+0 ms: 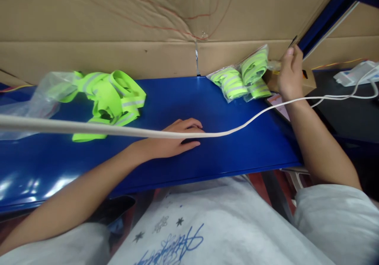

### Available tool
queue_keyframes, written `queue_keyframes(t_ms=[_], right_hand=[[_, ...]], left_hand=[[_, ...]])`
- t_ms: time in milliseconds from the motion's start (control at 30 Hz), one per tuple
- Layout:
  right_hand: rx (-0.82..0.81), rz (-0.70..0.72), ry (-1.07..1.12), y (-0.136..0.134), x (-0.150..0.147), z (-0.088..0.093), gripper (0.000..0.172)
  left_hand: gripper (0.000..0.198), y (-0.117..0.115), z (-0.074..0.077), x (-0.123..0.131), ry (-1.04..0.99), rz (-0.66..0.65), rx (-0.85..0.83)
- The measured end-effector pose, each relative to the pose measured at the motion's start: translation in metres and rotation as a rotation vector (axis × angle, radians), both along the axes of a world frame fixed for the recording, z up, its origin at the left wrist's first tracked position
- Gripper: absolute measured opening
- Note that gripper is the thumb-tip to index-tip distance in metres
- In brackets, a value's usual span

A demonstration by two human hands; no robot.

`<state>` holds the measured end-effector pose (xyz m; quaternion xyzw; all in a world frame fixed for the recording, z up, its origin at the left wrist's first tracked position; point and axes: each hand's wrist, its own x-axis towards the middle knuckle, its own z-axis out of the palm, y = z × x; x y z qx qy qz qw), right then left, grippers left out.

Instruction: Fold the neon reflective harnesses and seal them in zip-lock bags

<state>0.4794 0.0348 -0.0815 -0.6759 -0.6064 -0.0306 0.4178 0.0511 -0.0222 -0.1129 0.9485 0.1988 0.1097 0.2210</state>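
Observation:
My left hand (177, 138) lies on the blue tabletop (177, 99), thumb apart and fingers loosely stretched, with nothing in it. Left of it is a loose tangle of neon yellow-green reflective straps (109, 99), beside a clear plastic bag (53, 91) that covers part of them. My right hand (291, 75) is raised at the back right, fingers curled in. A small dark tip (293, 41) shows just above its fingers; what they hold, if anything, is hidden. Just left of this hand lie several clear packets of rolled reflective straps (231, 82).
A white cable (237, 130) runs across the view in front of my left hand. Behind my right hand stands a small cardboard box (309, 81). A white power strip (357, 73) lies on a dark surface at right. Cardboard sheeting (118, 20) forms the back wall, beside a blue post (322, 16).

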Motion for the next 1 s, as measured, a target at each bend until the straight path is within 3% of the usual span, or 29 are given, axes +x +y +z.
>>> queue_keyframes(t_ms=[100,200,333,433,533,700,800,900,1000], right_hand=[[-0.012,-0.02,-0.005,-0.009,-0.01,-0.002,0.05],[-0.121,0.063,0.046,-0.011,-0.021,-0.004,0.038],[-0.116,0.123,0.233,-0.001,-0.02,-0.006,0.048],[-0.123,0.113,0.223,0.003,-0.015,-0.008,0.048],[-0.12,0.105,0.157,-0.002,-0.015,-0.006,0.047],[-0.048,0.052,-0.211,-0.021,-0.029,0.004,0.046],[-0.106,0.096,-0.327,-0.028,-0.041,0.003,0.051],[-0.181,0.123,-0.386,-0.032,-0.048,-0.003,0.058],[-0.175,0.138,-0.383,-0.035,-0.052,-0.006,0.064]], left_hand=[[0.035,0.001,0.0,-0.001,0.035,0.002,-0.023],[0.035,0.0,0.0,-0.001,0.022,0.006,-0.026],[0.034,-0.001,0.0,0.001,-0.024,-0.001,0.0],[0.036,-0.001,0.0,0.0,-0.023,-0.001,0.02],[0.036,-0.001,0.0,-0.001,-0.003,-0.003,0.037],[0.035,-0.002,-0.003,0.0,-0.008,-0.008,0.056],[0.033,0.003,0.001,-0.001,0.037,-0.028,0.152],[0.038,0.012,0.021,-0.014,0.1,0.125,0.344],[0.052,0.024,0.056,-0.041,0.072,0.594,0.519]])
